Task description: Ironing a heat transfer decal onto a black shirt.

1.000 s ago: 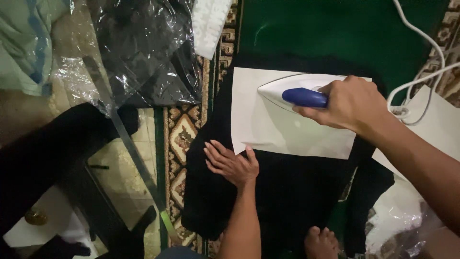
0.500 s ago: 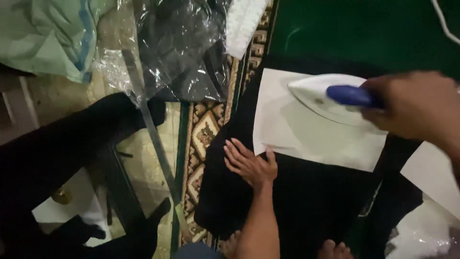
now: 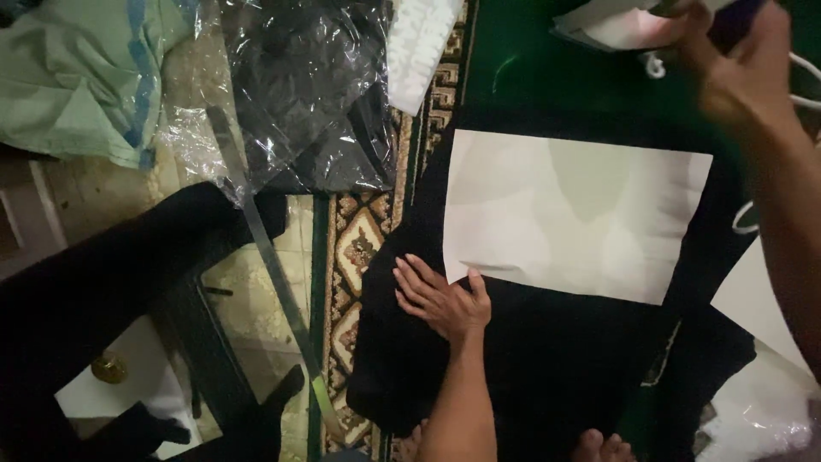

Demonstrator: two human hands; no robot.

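Lifted since half a second ago: the iron (image 3: 637,21), then gliding over the sheet, is now leaving it, carried up and away to the far right edge of view.

- Right hand (image 3: 740,73): blurred in motion, fingers closing round the iron's blue handle; the exact grip is too smeared to tell beyond that.
- Iron: white, hanging clear of the cloth, just ahead of the right hand, its white cord (image 3: 800,81) trailing beside the wrist.
- Left hand (image 3: 440,299): lying flat, fingers spread, palm pressing on the black cloth (image 3: 530,359), thumb touching the near left corner of the paper; unmoved from the earlier frames.
- White paper (image 3: 573,214): resting on the cloth just beyond the left hand, between the two hands, now fully uncovered.
- Patterned rug (image 3: 355,248): running under the cloth, left of the left hand.
- Clear plastic wrapping (image 3: 299,94) over dark fabric: well beyond the left hand, to its left.
- Pale green cloth (image 3: 77,77): farther left still.
- Bare toes (image 3: 603,447): showing near the left forearm.

Step in hand, as judged: a pressing pass is ending and the iron is being taken off. The next move seems to call for a safe resting spot for the hot iron, the left hand holding the cloth steady.
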